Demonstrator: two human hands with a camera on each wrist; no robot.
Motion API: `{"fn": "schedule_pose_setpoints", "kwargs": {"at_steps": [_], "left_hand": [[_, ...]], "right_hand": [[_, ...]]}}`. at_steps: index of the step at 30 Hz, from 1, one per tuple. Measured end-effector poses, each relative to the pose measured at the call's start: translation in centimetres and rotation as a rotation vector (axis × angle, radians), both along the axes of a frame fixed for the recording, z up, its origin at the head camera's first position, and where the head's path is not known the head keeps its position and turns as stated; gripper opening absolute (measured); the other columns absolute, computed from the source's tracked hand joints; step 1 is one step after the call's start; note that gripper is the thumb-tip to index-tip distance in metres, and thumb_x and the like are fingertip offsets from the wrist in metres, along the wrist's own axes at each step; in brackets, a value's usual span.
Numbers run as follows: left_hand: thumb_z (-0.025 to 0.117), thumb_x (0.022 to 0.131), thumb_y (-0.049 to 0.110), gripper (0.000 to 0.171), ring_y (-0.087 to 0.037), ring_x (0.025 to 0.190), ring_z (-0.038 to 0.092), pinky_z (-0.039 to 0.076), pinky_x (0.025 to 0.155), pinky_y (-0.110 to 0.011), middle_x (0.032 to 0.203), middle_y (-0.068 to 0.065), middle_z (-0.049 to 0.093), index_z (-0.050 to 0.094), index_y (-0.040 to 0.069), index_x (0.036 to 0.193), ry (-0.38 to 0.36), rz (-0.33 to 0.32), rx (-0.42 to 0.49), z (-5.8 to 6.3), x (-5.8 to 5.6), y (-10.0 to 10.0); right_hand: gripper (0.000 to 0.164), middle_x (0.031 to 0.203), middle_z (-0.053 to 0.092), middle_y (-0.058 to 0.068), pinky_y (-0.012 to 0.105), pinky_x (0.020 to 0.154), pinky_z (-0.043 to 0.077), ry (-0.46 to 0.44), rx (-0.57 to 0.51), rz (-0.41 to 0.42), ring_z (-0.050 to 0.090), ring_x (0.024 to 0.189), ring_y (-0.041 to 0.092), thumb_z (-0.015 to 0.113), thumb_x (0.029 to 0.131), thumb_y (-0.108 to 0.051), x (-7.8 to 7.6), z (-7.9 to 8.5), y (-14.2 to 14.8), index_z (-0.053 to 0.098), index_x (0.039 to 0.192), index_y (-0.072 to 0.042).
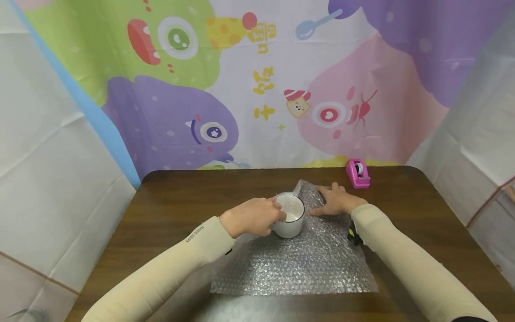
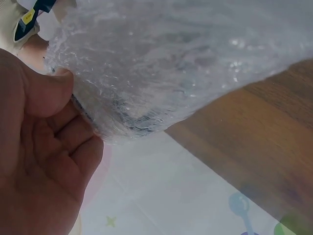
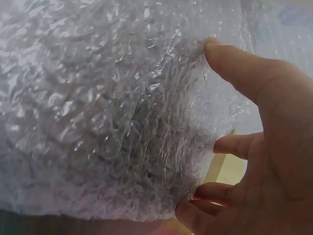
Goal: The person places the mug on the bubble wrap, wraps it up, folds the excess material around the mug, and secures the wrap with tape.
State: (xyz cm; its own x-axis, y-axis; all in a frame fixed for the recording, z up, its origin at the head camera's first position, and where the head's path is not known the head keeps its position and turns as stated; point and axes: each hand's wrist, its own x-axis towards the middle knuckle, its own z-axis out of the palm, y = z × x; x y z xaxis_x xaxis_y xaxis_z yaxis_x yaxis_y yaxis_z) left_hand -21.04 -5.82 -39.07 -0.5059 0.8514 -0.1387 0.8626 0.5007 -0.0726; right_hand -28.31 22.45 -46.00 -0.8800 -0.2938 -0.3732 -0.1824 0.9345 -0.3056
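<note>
A white mug with a dark rim stands near the middle of the table, its opening facing up. My left hand grips the mug's left rim. Closer in, the left wrist view shows its thumb and fingers at a dark-edged rim, where clear bubble wrap covers the side. The wrap spreads under the mug and toward the front. Right of the mug, my right hand rests on the sheet with fingers spread. In the right wrist view, its thumb touches the wrap and the other fingertips meet its edge.
A pink tape dispenser with a roll of tape stands at the back right of the dark wooden table. Behind the table hangs a cartoon-printed cloth. Pale panels flank both sides.
</note>
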Motion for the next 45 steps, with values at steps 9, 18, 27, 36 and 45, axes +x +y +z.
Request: {"fn": "schedule_pose_setpoints", "kwargs": {"at_steps": [9,18,27,36,45], "left_hand": [[0.067,0.092,0.004,0.030,-0.018,0.100,0.071,0.036,0.123,-0.035,0.103,0.001,0.072,0.074,0.015,0.120,0.012,0.016,-0.018,0.0,0.1,0.4],[0.070,0.091,0.007,0.030,-0.020,0.104,0.072,0.041,0.119,-0.034,0.104,0.002,0.072,0.074,0.017,0.119,0.013,0.032,-0.027,0.1,0.0,0.3],[0.068,0.091,0.005,0.032,-0.021,0.102,0.072,0.044,0.117,-0.034,0.106,0.001,0.072,0.075,0.018,0.119,0.019,0.044,-0.024,-0.1,0.3,-0.3],[0.070,0.090,0.007,0.030,-0.019,0.105,0.071,0.037,0.122,-0.034,0.105,0.002,0.072,0.074,0.017,0.118,0.029,0.039,-0.021,0.1,0.3,-0.3],[0.070,0.089,0.007,0.032,-0.016,0.105,0.071,0.034,0.123,-0.033,0.102,0.004,0.071,0.075,0.019,0.118,0.041,0.025,-0.016,-0.3,0.2,-0.1]], "right_hand": [[0.107,0.146,0.029,0.039,0.076,0.107,0.036,0.028,-0.046,0.007,0.030,0.138,0.057,0.070,0.087,-0.065,0.4,-0.1,0.6,0.025,0.162,-0.004],[0.107,0.151,0.028,0.042,0.078,0.109,0.033,0.096,-0.069,0.030,0.025,0.143,0.061,0.069,0.089,-0.064,0.8,-0.3,1.1,0.022,0.162,-0.002],[0.088,0.154,0.028,0.043,0.075,0.108,0.037,0.316,-0.060,0.104,0.029,0.141,0.063,0.070,0.093,-0.054,2.6,-1.3,1.5,0.042,0.152,0.004],[0.085,0.151,0.036,0.042,0.075,0.105,0.041,0.350,-0.131,0.194,0.036,0.139,0.063,0.075,0.092,-0.046,5.8,-0.3,3.2,0.041,0.153,0.002],[0.087,0.150,0.041,0.038,0.075,0.101,0.043,0.369,-0.222,0.220,0.042,0.136,0.060,0.075,0.090,-0.052,10.2,1.4,4.5,0.042,0.154,-0.003]]}}
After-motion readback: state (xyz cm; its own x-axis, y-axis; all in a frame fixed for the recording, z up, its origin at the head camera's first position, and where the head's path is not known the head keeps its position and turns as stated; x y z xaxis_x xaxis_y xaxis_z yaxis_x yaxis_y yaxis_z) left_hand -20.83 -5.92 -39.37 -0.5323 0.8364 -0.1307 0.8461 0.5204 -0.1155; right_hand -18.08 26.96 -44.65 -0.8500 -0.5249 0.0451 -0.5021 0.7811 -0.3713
